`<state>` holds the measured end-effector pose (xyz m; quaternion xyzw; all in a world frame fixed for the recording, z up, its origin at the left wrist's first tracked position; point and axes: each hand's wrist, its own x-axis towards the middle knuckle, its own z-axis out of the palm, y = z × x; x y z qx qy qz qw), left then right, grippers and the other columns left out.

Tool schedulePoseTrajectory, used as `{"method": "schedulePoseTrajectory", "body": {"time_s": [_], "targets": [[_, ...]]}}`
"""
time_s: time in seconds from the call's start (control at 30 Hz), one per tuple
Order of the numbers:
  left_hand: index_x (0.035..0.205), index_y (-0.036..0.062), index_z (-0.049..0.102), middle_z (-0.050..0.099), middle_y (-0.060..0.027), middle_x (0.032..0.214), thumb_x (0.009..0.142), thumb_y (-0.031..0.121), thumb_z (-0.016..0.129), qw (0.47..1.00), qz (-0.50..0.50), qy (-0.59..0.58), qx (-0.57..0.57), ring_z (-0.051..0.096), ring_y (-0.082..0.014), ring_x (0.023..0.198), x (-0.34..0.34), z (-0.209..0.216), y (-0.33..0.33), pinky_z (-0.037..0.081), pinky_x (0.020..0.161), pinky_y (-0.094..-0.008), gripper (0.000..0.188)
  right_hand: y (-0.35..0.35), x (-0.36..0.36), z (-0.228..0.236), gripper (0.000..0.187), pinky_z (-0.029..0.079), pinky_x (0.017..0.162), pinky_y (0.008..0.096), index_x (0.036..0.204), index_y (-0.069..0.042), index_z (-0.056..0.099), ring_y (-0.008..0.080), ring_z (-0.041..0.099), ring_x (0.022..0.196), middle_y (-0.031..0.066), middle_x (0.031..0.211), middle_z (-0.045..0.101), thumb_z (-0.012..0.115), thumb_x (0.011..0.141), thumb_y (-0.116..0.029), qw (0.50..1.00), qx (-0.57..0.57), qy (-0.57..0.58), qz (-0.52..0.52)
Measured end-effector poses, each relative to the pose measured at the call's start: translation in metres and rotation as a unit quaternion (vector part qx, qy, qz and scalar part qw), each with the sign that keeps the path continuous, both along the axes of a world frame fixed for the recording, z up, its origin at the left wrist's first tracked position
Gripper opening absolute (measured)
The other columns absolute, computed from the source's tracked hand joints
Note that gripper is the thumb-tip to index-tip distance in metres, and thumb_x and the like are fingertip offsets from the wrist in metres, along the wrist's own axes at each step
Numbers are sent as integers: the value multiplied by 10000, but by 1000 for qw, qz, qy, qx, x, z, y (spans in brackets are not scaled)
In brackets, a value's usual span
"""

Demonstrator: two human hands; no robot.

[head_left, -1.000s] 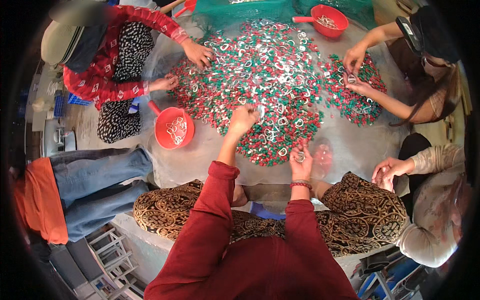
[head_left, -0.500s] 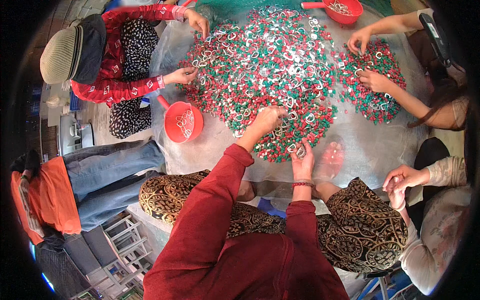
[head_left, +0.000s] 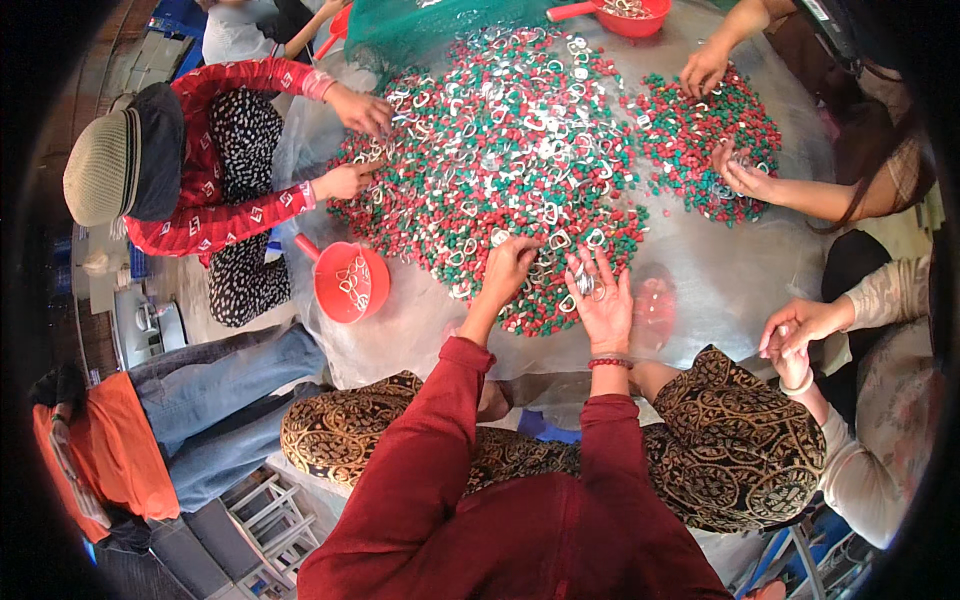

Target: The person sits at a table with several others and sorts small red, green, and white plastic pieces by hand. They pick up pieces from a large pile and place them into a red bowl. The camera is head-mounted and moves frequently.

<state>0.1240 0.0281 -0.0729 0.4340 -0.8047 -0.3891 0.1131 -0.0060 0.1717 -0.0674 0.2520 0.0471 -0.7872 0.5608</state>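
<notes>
A broad pile of small red, green and white pieces [head_left: 470,190], mixed with pale D-shaped rings, lies before me. At its near edge my left hand [head_left: 508,270] has its fingers drawn together over the pieces; whatever is between the fingertips is hidden. Beside it, palm up, my right hand [head_left: 603,310] has its fingers spread, with several shiny metal rings [head_left: 588,287] resting across the palm and fingers. A pale ring [head_left: 559,239] lies on the pile between my two hands.
A red long-handled scoop [head_left: 352,285] with pale rings stands at left, another red scoop [head_left: 640,15] at the far side. Co-workers' hands [head_left: 365,110] sort at the left and at a smaller pile [head_left: 705,140] on the right. Green netting [head_left: 440,30] lies behind.
My right hand has spread from a cupped hold, showing the metal rings on its palm. My left hand is still at the pile, fingers drawn together. The view has shifted slightly.
</notes>
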Motion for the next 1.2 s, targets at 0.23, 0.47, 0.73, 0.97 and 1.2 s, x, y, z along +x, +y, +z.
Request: {"method": "schedulePoseTrajectory", "body": {"time_s": [0.23, 0.47, 0.73, 0.97, 1.2], "targets": [[923, 88, 661, 629, -101, 853, 779, 62, 609, 984, -125, -3, -125, 585, -292, 858, -33, 16, -19, 463, 776, -394, 155, 12, -6, -18, 514, 514, 849, 452, 1286, 0, 429, 383, 479, 1164, 190, 1300, 471, 361, 960, -392, 998, -57, 17, 28], [957, 158, 673, 523, -71, 947, 714, 148, 656, 915, -264, -157, -261, 486, -275, 975, -57, -9, -20, 435, 829, -363, 244, 25, -15, -15, 277, 498, 699, 386, 1027, -63, 575, 321, 560, 1023, 155, 1135, 578, 463, 933, -298, 997, 52, 56, -28], [935, 66, 658, 639, -103, 857, 766, 150, 671, 986, -101, -123, 58, 612, -252, 844, -32, 20, -40, 480, 775, -353, 189, 20, -9, -35, 334, 484, 558, 282, 1139, -81, 528, 237, 600, 836, 121, 1013, 604, 491, 933, -341, 987, 46, 149, 26], [980, 41, 647, 650, -138, 852, 787, 148, 642, 974, -207, -26, 92, 637, -253, 789, -27, 65, 30, 489, 729, -347, 221, 14, 5, -14, 412, 513, 772, 400, 1163, -78, 527, 239, 608, 884, 95, 1020, 609, 435, 942, -412, 984, 128, 94, 77], [1039, 50, 637, 618, -189, 937, 786, 81, 608, 995, -94, 21, 38, 607, -317, 853, -89, 35, 17, 484, 764, -405, 257, 47, -20, -42, 221, 444, 464, 234, 899, -43, 566, 220, 567, 777, 115, 873, 598, 533, 915, -261, 1000, 2, 20, 18]]}}
